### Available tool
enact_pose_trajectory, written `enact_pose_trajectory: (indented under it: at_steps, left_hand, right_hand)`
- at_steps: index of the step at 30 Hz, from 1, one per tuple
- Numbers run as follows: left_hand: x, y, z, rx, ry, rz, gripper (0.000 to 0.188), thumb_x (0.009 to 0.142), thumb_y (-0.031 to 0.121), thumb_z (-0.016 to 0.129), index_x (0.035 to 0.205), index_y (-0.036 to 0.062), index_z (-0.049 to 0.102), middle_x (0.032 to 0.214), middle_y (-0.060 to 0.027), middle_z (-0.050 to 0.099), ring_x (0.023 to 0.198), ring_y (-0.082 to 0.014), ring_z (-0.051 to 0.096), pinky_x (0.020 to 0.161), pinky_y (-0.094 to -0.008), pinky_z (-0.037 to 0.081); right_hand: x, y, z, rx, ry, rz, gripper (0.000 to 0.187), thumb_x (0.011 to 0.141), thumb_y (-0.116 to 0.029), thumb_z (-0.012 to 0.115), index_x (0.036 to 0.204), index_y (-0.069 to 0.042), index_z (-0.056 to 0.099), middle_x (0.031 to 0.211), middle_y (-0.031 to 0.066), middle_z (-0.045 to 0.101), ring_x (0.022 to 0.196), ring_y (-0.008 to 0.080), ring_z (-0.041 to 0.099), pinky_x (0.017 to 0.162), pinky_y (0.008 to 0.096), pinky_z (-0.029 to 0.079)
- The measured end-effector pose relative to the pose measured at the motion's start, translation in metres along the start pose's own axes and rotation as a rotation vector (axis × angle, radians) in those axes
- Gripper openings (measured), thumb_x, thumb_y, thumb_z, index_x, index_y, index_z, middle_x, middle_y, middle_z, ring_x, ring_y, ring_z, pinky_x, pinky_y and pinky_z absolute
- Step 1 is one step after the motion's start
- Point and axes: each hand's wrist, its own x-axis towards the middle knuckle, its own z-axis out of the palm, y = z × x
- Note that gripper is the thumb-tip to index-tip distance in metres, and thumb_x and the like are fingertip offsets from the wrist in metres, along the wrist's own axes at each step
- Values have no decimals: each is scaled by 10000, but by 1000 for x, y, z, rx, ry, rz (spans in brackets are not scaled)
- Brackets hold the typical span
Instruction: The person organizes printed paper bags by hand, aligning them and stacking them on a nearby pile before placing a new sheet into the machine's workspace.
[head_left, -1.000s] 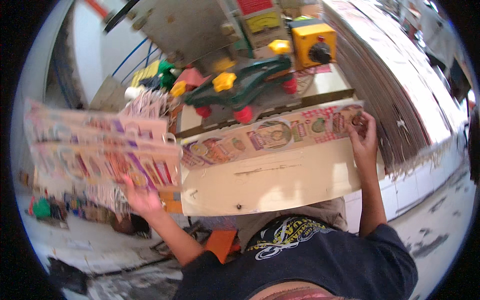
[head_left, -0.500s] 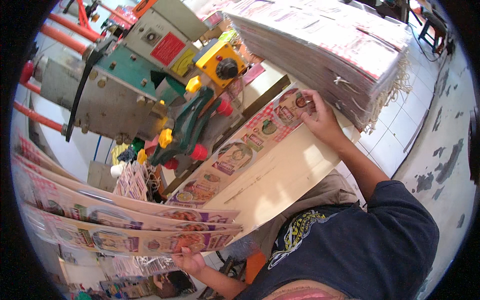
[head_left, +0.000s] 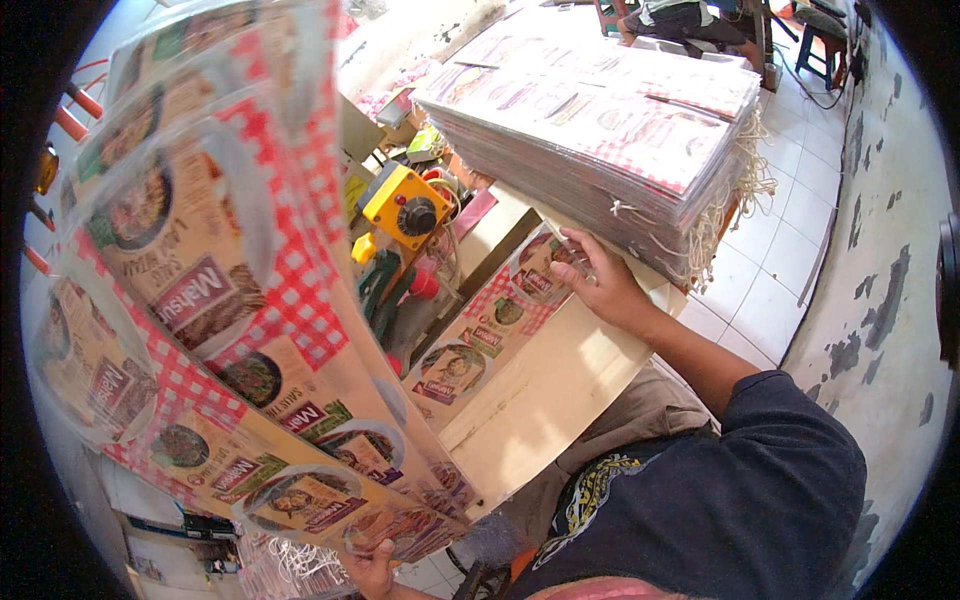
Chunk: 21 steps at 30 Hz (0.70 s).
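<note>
Several long, clear-coated printed strips (head_left: pixel 300 400) with food pictures and red-and-white checks fan out on the left, raised and tilted toward me, partly blurred. At their lower end my left hand (head_left: pixel 372 568) grips them, thumb on the front face; its other fingers are mostly hidden. Another printed strip (head_left: pixel 490 325) lies flat on the pale wooden board (head_left: pixel 560 370). By that strip's far right end is my right hand (head_left: pixel 610 280), thumb and fingers apart, fingertips at the strip.
Behind the board stands a machine with a yellow control box (head_left: pixel 405 207) and knob, largely covered by the raised strips. A tall stack of printed sheets (head_left: pixel 600 130) tied with string is at the back right. Beyond are a stool (head_left: pixel 822 50), a seated person (head_left: pixel 690 22) and a peeling wall (head_left: pixel 880 300).
The strips in my left hand have swung upward from low on the left, now covering most of the machine. My right hand stays by the flat strip's end. The view has shifted.
</note>
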Motion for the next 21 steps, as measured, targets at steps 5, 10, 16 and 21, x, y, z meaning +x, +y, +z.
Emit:
enact_pose_trajectory:
  at_steps: [5, 10, 16, 21]
  left_hand:
    - [22, 9, -17, 168, -209, 137, 628, 899, 51, 739, 1447, -26, 441, 1337, -177, 594, 1132, -250, 604, 966, -372, 488]
    - [45, 20, -65, 638, -316, 496, 495, 914, 83, 730, 1357, -33, 543, 1277, -141, 604, 1131, -247, 609, 900, -369, 519]
    - [90, 17, -94, 878, -284, 268, 339, 945, 146, 694, 1241, -12, 641, 1125, -133, 689, 1079, -236, 644, 852, -387, 522]
    - [83, 61, -66, 856, -233, 343, 386, 975, 255, 657, 1240, -25, 638, 1062, -122, 708, 960, -235, 652, 853, -391, 512]
  right_hand:
    - [-1, -7, -7, -46, 6, 31, 629, 985, -429, 628, 1423, -12, 455, 1259, 229, 618, 1170, 307, 608, 961, 404, 488]
    - [2, -5, -9, 24, 17, 75, 577, 1038, -431, 531, 1425, -10, 453, 1287, 239, 602, 1204, 323, 592, 1002, 410, 460]
    - [-6, -18, -14, 225, 153, 160, 647, 1070, -551, 318, 1456, -51, 457, 1397, 194, 558, 1296, 295, 526, 1095, 395, 382]
    - [-2, -34, -19, 432, 108, 317, 699, 1065, -590, 259, 1475, -57, 449, 1432, 190, 533, 1343, 272, 488, 1132, 411, 336]
